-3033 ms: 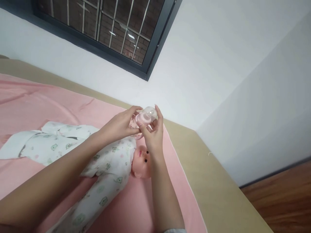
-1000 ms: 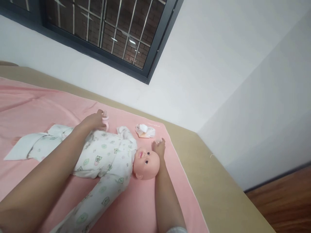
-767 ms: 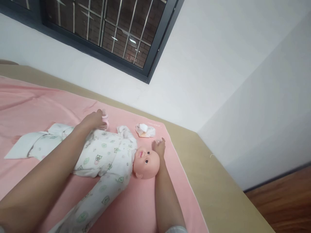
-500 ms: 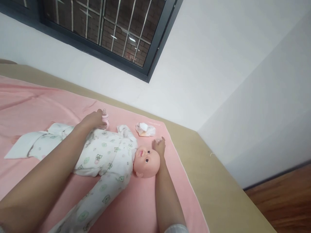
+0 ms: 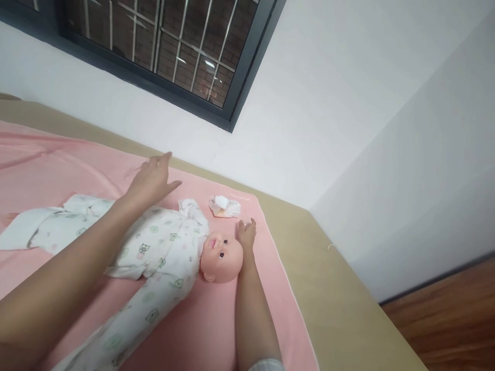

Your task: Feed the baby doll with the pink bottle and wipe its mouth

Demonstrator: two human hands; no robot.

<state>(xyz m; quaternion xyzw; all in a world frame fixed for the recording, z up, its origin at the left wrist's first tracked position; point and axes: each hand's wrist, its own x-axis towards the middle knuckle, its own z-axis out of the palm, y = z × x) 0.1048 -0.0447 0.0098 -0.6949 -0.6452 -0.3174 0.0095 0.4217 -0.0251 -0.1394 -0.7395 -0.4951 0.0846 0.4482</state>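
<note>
A baby doll (image 5: pixel 222 257) in white patterned pajamas lies on its back across a pink blanket (image 5: pixel 201 319), head toward the right. Above its torso, my left hand (image 5: pixel 152 178) is open, thumb and fingers spread, with nothing visible in it. Beyond the doll's head, my right hand (image 5: pixel 247 237) curls its fingers round a small clear piece, perhaps a bottle cap, mostly covered by the fingers. My right forearm passes close beside the head. The pink-ringed baby bottle does not show now; my left hand may be hiding it.
A small white crumpled packet (image 5: pixel 225 206) lies on the blanket, left of my right hand. The wooden surface (image 5: pixel 309 278) borders the blanket along the wall. A dark-framed window (image 5: pixel 228 111) with bars is set in the white wall above.
My left hand has let go of the baby bottle and lifted away with fingers spread; the bottle is out of sight. My right hand keeps its hold, and the view has shifted slightly.
</note>
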